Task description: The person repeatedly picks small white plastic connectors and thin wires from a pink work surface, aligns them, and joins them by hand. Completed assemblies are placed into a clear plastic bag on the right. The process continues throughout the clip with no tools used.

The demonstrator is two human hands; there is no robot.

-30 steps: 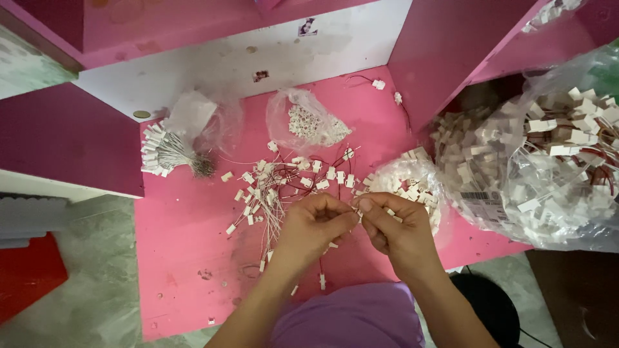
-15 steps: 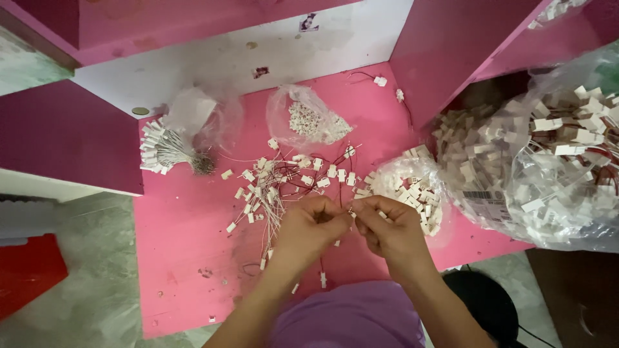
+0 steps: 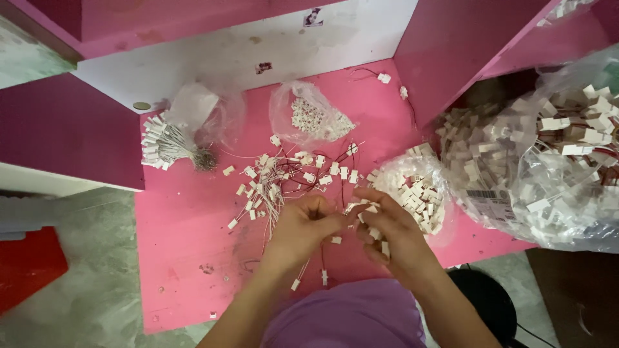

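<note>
Low in the middle of the frame, the left hand (image 3: 303, 229) and right hand (image 3: 387, 229) have stayed close together, both pinching one small white plug (image 3: 353, 207) on thin wires, just below the loose pile of plugs (image 3: 284, 177).

Head view, looking down: the person's two bare forearms enter from the lower edge, ending in the left hand (image 3: 303, 229) and the right hand (image 3: 390, 235), both without gloves, rings, watch or wristband. No sleeves reach the forearms. Between the arms lies a smooth, plain purple garment (image 3: 351, 319), unpatterned, with soft folds at its edge.
</note>
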